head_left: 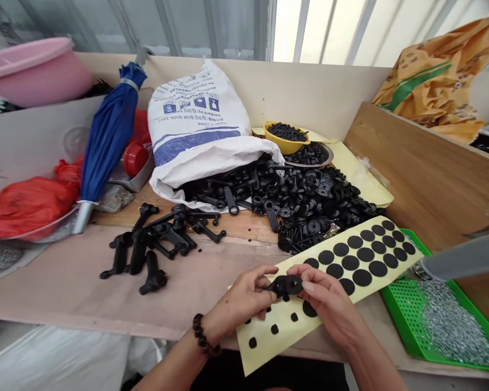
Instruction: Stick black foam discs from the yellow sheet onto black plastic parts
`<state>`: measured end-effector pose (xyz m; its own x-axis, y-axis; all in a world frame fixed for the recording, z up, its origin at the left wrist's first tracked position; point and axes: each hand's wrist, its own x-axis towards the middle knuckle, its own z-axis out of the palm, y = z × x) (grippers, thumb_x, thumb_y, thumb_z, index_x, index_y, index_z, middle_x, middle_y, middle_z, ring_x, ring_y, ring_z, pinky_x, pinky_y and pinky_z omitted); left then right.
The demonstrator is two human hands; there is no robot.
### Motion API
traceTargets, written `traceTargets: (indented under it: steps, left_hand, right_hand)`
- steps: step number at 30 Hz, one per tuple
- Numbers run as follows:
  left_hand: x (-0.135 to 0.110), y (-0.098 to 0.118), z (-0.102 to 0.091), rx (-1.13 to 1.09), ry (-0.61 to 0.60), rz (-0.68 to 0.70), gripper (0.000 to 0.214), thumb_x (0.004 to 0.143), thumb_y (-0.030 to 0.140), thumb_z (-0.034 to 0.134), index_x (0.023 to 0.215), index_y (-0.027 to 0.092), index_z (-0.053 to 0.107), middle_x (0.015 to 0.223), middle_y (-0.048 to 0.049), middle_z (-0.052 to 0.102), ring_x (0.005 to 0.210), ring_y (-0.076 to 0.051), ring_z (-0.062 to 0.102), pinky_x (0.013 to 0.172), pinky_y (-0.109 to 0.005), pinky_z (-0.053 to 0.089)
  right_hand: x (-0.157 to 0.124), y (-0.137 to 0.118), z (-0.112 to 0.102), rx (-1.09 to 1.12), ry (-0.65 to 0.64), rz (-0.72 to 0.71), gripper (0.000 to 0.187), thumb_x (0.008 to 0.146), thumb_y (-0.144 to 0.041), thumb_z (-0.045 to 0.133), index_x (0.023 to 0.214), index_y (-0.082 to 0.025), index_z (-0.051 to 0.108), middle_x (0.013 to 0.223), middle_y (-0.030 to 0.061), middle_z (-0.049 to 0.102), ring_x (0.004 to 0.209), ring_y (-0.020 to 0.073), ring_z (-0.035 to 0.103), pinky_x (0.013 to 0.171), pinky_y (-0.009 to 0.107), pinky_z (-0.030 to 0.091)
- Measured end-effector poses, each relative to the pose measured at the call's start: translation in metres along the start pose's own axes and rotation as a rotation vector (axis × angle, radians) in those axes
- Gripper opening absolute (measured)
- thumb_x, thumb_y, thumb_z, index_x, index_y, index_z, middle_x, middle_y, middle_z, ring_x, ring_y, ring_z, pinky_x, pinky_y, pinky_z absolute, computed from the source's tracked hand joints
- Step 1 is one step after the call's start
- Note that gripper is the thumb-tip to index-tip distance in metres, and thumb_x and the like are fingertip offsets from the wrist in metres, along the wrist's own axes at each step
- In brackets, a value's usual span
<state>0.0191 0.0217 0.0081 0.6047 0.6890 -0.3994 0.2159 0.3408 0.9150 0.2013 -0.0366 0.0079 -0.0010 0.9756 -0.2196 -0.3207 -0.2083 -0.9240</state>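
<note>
Pinching a black moulded plastic part [286,285] between the narrowly closed fingers of the left hand [238,304] and right hand [328,307]; holding it by its edges, its face left uncovered, just above a yellow backing sheet [269,350] of black adhesive dots; working near a heap of black plastic parts [309,206] and a green mesh tray [407,320] of small metal pieces [448,326].

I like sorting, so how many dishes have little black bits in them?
2. A yellow bowl and a metal dish sit side by side, the bowl partly over the dish, behind the pile of black parts. Another could be hidden behind the white sack.
</note>
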Motion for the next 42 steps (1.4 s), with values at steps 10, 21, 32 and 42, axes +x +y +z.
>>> traceTargets:
  steps: [10, 21, 32, 42]
  left_hand:
    - [-0.006, 0.011, 0.001, 0.066, -0.101, -0.004, 0.051, 0.066, 0.012, 0.048, 0.116, 0.015, 0.059, 0.077, -0.0013, 0.06, 0.05, -0.005, 0.043, 0.044, -0.013, 0.034]
    - [-0.011, 0.013, 0.0, 0.176, -0.052, 0.01, 0.054, 0.067, 0.017, 0.046, 0.12, 0.014, 0.057, 0.082, -0.0035, 0.061, 0.054, -0.008, 0.046, 0.049, -0.017, 0.038]
    - [-0.014, 0.015, 0.001, 0.292, -0.064, 0.08, 0.044, 0.07, 0.017, 0.042, 0.109, 0.015, 0.062, 0.076, -0.0008, 0.056, 0.054, -0.009, 0.045, 0.05, -0.018, 0.038]
    - [-0.014, 0.014, 0.0, 0.346, -0.055, 0.069, 0.041, 0.074, 0.02, 0.043, 0.109, 0.014, 0.062, 0.067, 0.0014, 0.05, 0.054, -0.009, 0.045, 0.05, -0.017, 0.036]
  right_hand:
    - [-0.001, 0.005, -0.003, -0.229, -0.015, -0.002, 0.021, 0.073, -0.033, 0.063, 0.06, -0.02, 0.052, 0.1, 0.0078, 0.06, 0.095, 0.0247, 0.052, 0.073, 0.03, 0.042]
    - [0.0, 0.006, 0.0, -0.235, -0.01, 0.006, 0.021, 0.071, -0.033, 0.064, 0.06, -0.019, 0.053, 0.095, 0.0053, 0.06, 0.088, 0.0225, 0.052, 0.07, 0.028, 0.04]
    - [0.0, 0.008, -0.001, -0.295, -0.006, -0.012, 0.019, 0.072, -0.032, 0.063, 0.06, -0.019, 0.055, 0.093, 0.0048, 0.06, 0.083, 0.0209, 0.052, 0.068, 0.028, 0.039]
    - [0.003, 0.01, -0.003, -0.301, -0.01, 0.002, 0.018, 0.073, -0.03, 0.063, 0.062, -0.018, 0.055, 0.093, 0.0046, 0.058, 0.08, 0.0184, 0.049, 0.066, 0.026, 0.037]
